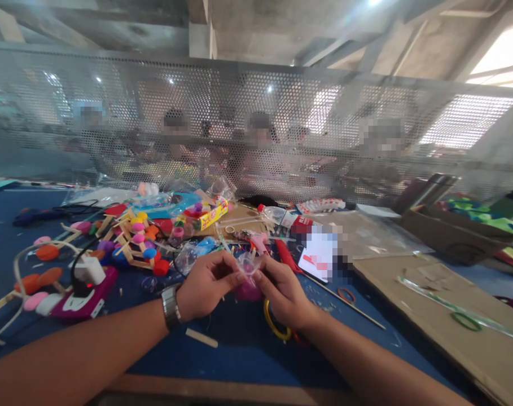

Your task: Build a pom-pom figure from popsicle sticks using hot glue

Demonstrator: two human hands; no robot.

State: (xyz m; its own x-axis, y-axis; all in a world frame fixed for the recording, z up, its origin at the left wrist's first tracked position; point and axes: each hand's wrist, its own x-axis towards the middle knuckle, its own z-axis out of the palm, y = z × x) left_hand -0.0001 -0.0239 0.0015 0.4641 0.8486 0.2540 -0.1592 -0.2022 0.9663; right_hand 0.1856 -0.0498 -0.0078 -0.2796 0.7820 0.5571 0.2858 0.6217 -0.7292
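Note:
In the middle of the view my left hand and my right hand meet, thumbs and forefingers pinching a small clear plastic bag by its gathered upper part. Something pink or purple shows at the bag's lower end, partly behind my fingers; its exact kind I cannot make out. Just below my right hand lies a yellow ring, partly covered by the hand. A pink glue gun rests right behind the bag. Below my left hand is a flat wooden stick.
Coloured discs and wooden sticks are heaped at left, near a purple power strip with a white plug. A bottle, lit phone and cardboard sheet lie to the right. A perforated metal screen stands behind, with people beyond it.

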